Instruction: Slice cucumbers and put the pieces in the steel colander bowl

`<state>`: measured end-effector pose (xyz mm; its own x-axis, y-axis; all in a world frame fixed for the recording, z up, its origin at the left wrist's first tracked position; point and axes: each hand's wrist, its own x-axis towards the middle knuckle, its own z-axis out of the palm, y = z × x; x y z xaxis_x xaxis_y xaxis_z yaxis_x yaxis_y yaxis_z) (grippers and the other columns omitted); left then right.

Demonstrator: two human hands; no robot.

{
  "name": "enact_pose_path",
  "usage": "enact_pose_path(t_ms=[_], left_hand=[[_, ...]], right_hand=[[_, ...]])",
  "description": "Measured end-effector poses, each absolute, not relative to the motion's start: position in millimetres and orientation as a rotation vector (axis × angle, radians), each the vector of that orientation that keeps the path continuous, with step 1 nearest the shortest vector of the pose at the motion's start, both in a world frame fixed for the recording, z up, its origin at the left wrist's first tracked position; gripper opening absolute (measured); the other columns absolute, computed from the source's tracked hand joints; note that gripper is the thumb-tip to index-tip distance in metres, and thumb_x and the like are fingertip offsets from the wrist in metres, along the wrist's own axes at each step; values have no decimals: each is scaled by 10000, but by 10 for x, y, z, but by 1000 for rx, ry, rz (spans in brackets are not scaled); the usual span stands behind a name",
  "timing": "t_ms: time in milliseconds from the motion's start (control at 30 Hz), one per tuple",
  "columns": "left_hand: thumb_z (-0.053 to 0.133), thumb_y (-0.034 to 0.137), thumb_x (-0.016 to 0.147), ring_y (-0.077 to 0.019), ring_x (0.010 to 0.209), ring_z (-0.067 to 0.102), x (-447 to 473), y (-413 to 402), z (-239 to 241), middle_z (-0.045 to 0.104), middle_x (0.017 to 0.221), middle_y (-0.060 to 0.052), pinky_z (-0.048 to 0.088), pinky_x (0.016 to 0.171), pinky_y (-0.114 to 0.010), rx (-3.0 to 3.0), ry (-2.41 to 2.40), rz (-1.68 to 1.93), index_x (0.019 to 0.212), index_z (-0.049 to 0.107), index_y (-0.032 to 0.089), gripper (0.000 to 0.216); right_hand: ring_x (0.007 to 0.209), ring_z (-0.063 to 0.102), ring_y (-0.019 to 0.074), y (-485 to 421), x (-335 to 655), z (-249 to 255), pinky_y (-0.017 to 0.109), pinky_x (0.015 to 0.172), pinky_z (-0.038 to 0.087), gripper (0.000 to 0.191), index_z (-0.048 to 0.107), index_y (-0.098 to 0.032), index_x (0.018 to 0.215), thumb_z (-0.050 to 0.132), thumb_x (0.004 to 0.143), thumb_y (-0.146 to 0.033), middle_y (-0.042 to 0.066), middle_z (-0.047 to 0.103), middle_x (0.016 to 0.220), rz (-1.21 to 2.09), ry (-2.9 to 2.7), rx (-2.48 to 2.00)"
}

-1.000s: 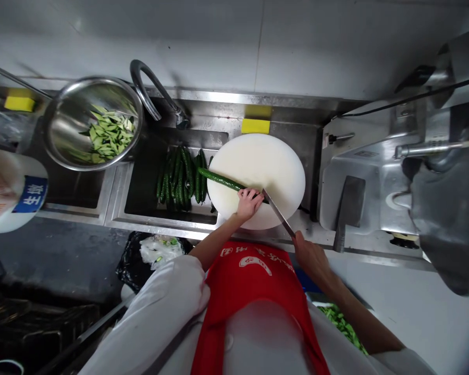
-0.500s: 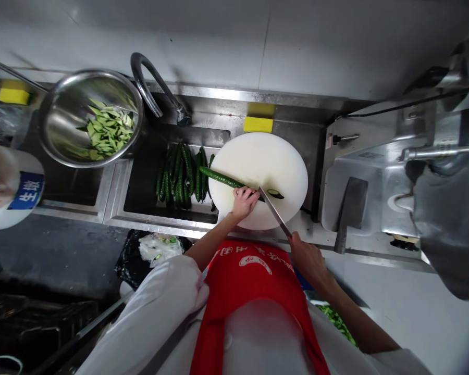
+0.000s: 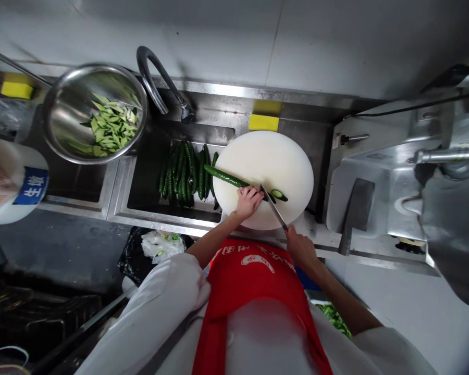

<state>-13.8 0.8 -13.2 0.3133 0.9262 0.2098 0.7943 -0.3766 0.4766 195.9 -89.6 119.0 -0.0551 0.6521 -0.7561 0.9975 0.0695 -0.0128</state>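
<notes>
A long green cucumber (image 3: 222, 176) lies across a round white cutting board (image 3: 269, 156). My left hand (image 3: 248, 201) is curled over the cucumber's near end and presses it down. My right hand (image 3: 299, 247) grips the handle of a knife (image 3: 273, 207), whose blade slants up to the cucumber right beside my left fingers. A cut-off cucumber piece (image 3: 279, 195) lies on the board just right of the blade.
Several whole cucumbers (image 3: 183, 172) lie in the sink left of the board. A steel bowl (image 3: 60, 125) with sliced cucumber (image 3: 111, 125) sits at the far left, a curved tap (image 3: 156, 83) beside it. A cleaver (image 3: 355, 208) rests on the steel counter to the right. A yellow sponge (image 3: 263, 122) lies behind the board.
A piece has been cut off the cucumber's end and now lies right of the blade. My right hand with the knife has drawn slightly closer to the board.
</notes>
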Motion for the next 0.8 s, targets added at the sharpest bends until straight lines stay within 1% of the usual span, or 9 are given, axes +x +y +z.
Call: enact_pose_path(t_ms=[100,200,400,633,800], left_hand=[[443,320,994,-244,1087,507,-269,37,-132,645,1111,-90,316,941,-441,2287,1590,685,1079,664,234,252],[442,319,994,-251,1074,505,-346,67,-135,653,1100,-91,311,927,-449,2288,1637,692,1074,667,229,255],[447,325,991,-260,1098,496,-316,80,-133,650,1106,-90,306,935,-456,2252,1650,664,1084,666,243,252],[437,326,992,-255,1128,490,-305,79,-159,633,1134,-96,307,968,-453,2214,1639,662,1105,656,237,261],[430,322,994,-250,1138,476,-385,74,-98,623,1159,-89,319,968,-447,2212,1596,659,1096,658,238,263]], right_hand=[[835,704,267,-843,1940,1165,318,693,433,268,451,-160,1122,234,1023,-283,117,696,866,-769,1762,1642],[814,705,267,-844,1944,1279,318,696,434,301,455,-153,1139,225,1026,-312,111,692,825,-756,1784,1658],[783,712,250,-894,1841,1493,290,662,418,304,461,-163,1125,208,1033,-304,95,696,804,-753,1815,1625],[785,708,241,-818,1694,1299,294,660,432,320,463,-152,1111,191,1033,-302,105,689,801,-713,1835,1631],[832,701,235,-694,1602,1146,292,704,451,334,437,-122,1221,221,1020,-280,134,688,849,-693,1842,1587]])
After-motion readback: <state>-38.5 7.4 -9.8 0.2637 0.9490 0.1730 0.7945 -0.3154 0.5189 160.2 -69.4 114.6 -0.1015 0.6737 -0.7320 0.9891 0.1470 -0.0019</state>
